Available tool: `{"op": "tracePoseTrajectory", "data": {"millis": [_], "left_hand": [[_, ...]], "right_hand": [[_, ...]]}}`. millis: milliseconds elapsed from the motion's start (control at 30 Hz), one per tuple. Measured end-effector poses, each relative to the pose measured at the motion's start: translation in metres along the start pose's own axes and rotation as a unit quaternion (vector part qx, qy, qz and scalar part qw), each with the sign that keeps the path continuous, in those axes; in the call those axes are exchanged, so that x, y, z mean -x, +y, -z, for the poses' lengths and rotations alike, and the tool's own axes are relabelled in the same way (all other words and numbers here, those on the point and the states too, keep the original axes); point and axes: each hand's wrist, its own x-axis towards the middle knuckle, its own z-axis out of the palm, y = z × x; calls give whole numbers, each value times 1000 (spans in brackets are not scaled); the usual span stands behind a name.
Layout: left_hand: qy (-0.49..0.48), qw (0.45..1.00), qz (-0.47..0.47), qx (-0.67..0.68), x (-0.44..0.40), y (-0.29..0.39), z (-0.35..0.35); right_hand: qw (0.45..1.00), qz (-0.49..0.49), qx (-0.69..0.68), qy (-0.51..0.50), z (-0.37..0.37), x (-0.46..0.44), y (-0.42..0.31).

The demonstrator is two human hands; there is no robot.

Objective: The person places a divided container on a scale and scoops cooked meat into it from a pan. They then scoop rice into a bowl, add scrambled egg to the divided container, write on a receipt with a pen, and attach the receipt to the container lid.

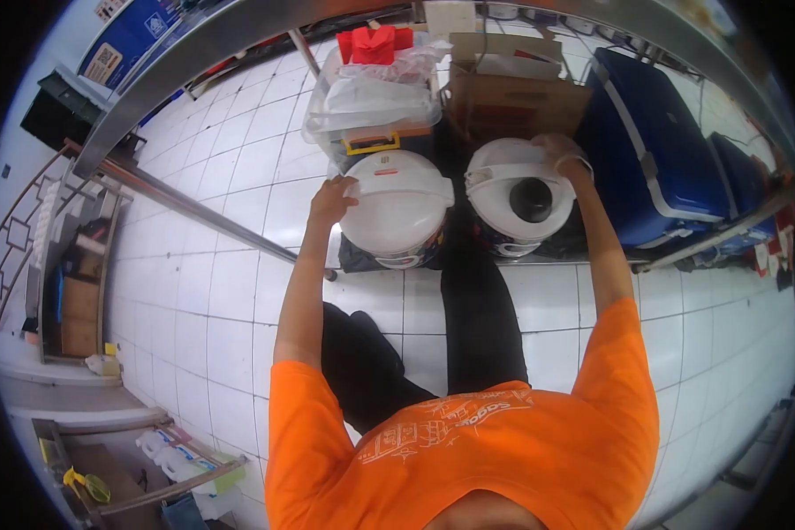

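Two round containers with white lids and carry handles stand side by side under a metal-framed table. My left hand (334, 200) is at the outer edge of the left container (393, 216), its fingers curled on the lid by the handle's end. The right container (495, 208) has a round black part (531, 200) on its lid. My right hand (558, 154), with a pale band at the wrist, rests at that lid's far right edge, near the handle. Its fingers are blurred and partly blend with the white lid. Patterned sides show below both lids.
Behind the left container stands a clear plastic bin (314, 124) holding plastic bags and a red item (375, 44). An open cardboard box (512, 99) is behind the right one. A blue cooler box (649, 146) stands at right. The metal frame (194, 210) runs close by.
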Motion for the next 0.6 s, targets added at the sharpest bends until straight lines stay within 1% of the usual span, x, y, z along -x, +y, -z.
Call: {"op": "tracePoseTrajectory", "data": {"millis": [33,67,133,167,200,300,367,433,467,600], "left_hand": [[-16,1000,-15,0,2,1,4],[-26,998,-24,-45,4,5,8],[-45,989,-45,-134,3,16,16],[-56,984,-76,-152,0,14,16],[-43,984,-95,-148,-1,11,15],[-16,979,-145,-145,-4,1,2],[-11,972,-173,-158,-10,-7,-10],[-2,986,-152,-73,-11,-10,-21],[1,989,-142,-33,-10,-13,-23],[21,992,-127,-4,-11,-11,-31]], "right_hand": [[997,34,-7,74,-1,10,-10],[987,67,-13,148,-1,25,-18],[990,46,19,130,-5,69,-44],[992,64,-38,104,-10,92,-57],[989,81,-93,75,-14,113,-69],[986,133,-43,90,-19,143,-91],[989,104,-21,103,-25,146,-98],[993,65,-3,102,-28,143,-102],[992,68,-8,104,-29,144,-103],[989,70,-23,125,-26,140,-112]]}}
